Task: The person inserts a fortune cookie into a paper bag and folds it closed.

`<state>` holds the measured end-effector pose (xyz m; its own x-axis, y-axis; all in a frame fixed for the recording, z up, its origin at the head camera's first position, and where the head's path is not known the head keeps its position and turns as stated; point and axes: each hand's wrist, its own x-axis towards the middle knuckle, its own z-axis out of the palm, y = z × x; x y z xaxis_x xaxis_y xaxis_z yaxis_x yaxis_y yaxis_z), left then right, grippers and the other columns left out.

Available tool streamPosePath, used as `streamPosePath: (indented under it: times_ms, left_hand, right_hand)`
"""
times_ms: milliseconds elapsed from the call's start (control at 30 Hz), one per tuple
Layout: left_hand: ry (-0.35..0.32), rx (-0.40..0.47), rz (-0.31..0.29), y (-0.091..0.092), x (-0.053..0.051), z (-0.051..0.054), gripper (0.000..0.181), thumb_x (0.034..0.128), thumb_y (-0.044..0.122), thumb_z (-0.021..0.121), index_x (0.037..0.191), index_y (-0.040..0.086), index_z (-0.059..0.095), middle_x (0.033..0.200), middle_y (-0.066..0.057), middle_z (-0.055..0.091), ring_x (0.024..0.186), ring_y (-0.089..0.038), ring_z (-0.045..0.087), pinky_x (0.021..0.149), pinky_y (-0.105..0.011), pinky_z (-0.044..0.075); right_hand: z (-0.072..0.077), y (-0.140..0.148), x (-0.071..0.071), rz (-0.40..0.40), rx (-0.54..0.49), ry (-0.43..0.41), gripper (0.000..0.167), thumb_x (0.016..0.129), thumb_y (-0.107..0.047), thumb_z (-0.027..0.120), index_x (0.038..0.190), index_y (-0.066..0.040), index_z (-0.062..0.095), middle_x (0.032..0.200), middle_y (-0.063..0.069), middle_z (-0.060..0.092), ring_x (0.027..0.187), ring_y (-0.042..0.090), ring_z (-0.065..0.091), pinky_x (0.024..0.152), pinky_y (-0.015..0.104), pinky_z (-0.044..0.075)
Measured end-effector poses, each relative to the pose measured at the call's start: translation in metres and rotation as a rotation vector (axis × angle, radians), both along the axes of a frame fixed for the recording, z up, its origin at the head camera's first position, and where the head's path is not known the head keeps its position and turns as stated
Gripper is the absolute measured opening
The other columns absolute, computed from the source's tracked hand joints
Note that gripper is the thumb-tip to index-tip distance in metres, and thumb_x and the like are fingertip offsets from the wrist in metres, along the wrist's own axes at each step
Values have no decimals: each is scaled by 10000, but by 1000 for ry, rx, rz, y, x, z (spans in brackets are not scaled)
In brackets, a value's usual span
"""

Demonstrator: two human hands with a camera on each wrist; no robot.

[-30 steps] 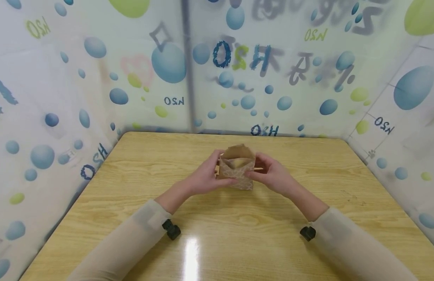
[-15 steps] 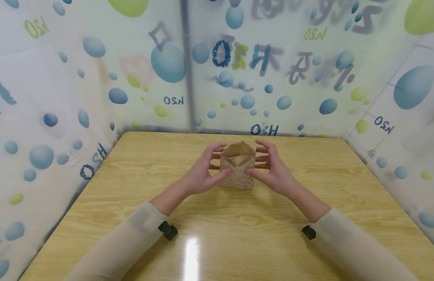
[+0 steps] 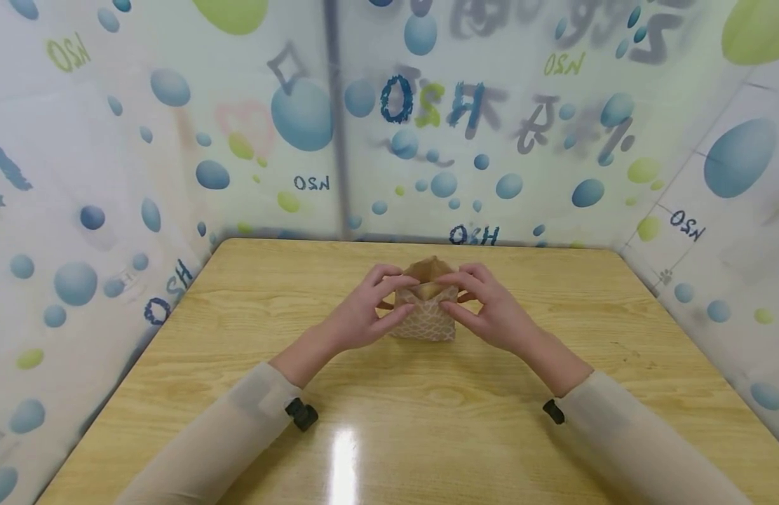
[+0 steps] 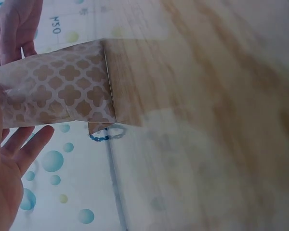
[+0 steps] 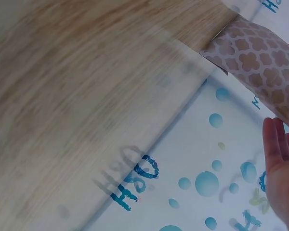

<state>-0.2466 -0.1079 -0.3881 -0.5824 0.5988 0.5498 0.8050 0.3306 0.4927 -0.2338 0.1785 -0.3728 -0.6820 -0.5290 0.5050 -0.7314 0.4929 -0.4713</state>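
A small brown paper bag [image 3: 425, 324] with a white lattice pattern stands upright on the wooden table, its mouth gaping at the top. At its left side, my left hand [image 3: 359, 313] holds it with the thumb on the front and the index finger bent over the upper edge. My right hand [image 3: 498, 315] grips the opposite side in the same way. The left wrist view shows the patterned bag [image 4: 70, 84] down to its base, with some fingers held off it. In the right wrist view the bag [image 5: 265, 62] is partly cut off. Its inside is mostly hidden.
The wooden table [image 3: 250, 301] extends around the bag on all sides. Behind and beside it hang white curtains [image 3: 528, 175] printed with blue and green bubbles. A small black device [image 3: 302, 414] sits at the left cuff, another black device [image 3: 554, 412] at the right.
Half a second ago the fingers were spread beside the bag; now both index fingers have come inward over its mouth. The thumbs stay on the front, and the bag has barely moved.
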Motion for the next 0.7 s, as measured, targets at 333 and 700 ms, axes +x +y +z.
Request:
streamPosePath:
  times_ms: [333,700]
  left_hand:
    - [39,-2,0,1,-2,0,308,1074,117,709,1376,65,676,1358,-151,509,1077,-219,649,855,-246,652]
    - [-68,85,9,4,0,-2,585,1060,90,720,1586,51,465,1441,-202,539,1230,-329,664,917,-422,671]
  right_hand:
    - [1,-2,1,-13,15,-14,359,1038,-86,757,1391,-95,692,1266,131,569,1097,257,660,912,493,664]
    - [1,-2,0,-50,-32,-86,581,1030,-91,772,1558,-74,529,1346,181,593,1111,300,715,953,508,648]
